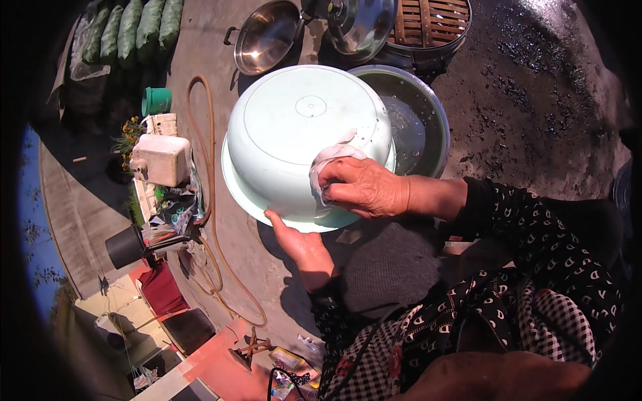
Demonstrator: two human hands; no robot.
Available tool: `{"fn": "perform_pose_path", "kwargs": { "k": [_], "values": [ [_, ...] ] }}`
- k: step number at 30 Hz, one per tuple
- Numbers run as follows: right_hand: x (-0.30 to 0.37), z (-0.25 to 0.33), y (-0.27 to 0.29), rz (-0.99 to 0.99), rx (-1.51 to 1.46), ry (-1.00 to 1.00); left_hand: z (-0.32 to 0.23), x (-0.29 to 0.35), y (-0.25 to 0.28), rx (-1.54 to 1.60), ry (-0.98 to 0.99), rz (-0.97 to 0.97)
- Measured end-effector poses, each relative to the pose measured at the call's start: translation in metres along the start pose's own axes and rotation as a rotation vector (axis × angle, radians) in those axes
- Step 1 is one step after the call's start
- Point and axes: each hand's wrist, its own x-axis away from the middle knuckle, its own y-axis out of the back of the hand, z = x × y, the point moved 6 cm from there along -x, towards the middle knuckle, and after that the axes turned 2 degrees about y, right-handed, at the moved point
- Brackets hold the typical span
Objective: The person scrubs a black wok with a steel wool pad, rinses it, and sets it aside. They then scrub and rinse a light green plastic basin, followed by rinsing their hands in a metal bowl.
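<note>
A large pale mint plastic basin [287, 127] is turned bottom up in front of me, its rim tilted toward my lower left. My left hand [306, 252] holds that rim from the near side; the thumb shows outside, and the other fingers are hidden under the basin. Bunched in my right hand [368, 189] is a wet-looking white cloth [324, 159], pressed against the basin's near right side. Behind the basin, a wide metal tub [438, 127] of water is partly covered by it.
Beyond stand a two-handled steel pan [267, 40], a shiny lid [361, 27] and a slatted steamer [431, 27]. A brown hose [210, 134] curls over the concrete at left, near a green bucket [157, 101] and a white jug [164, 160]. Wet ground [528, 100] spreads to the right.
</note>
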Motion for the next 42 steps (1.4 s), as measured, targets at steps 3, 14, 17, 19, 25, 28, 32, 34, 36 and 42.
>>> {"fn": "perform_pose_path", "kwargs": {
  "k": [3, 14, 17, 19, 25, 28, 32, 34, 36, 42],
  "values": [
    [-0.033, -0.020, -0.016, -0.016, 0.016, -0.101, 0.003, 0.003, 0.000, 0.006, -0.011, 0.014],
    [0.075, -0.206, 0.019, -0.411, 0.253, -0.715, 0.006, 0.002, 0.016, -0.068, -0.128, 0.038],
    [0.152, -0.240, 0.013, -0.248, 0.332, -0.994, 0.005, 0.001, 0.019, -0.104, -0.147, 0.050],
    [0.200, -0.252, 0.006, 0.002, 0.455, -1.108, 0.005, -0.001, 0.022, -0.089, -0.111, 0.033],
    [0.230, -0.257, -0.016, 0.346, 0.287, -1.180, 0.008, -0.008, 0.030, -0.067, -0.121, -0.001],
    [0.202, -0.210, 0.021, -0.182, 0.070, -1.133, 0.011, -0.012, 0.033, -0.009, -0.106, -0.009],
    [0.136, -0.105, 0.044, -0.443, -0.132, -0.600, 0.012, -0.009, 0.032, -0.015, -0.112, -0.054],
    [0.102, -0.063, 0.035, -0.298, -0.153, -0.457, 0.009, -0.002, 0.027, -0.066, -0.138, -0.044],
    [0.070, -0.027, 0.024, -0.190, -0.165, -0.259, 0.005, 0.002, 0.021, -0.073, -0.157, -0.033],
    [-0.027, -0.014, 0.003, -0.150, -0.128, 0.109, -0.004, 0.003, 0.008, -0.101, -0.189, -0.044]
  ]
}}
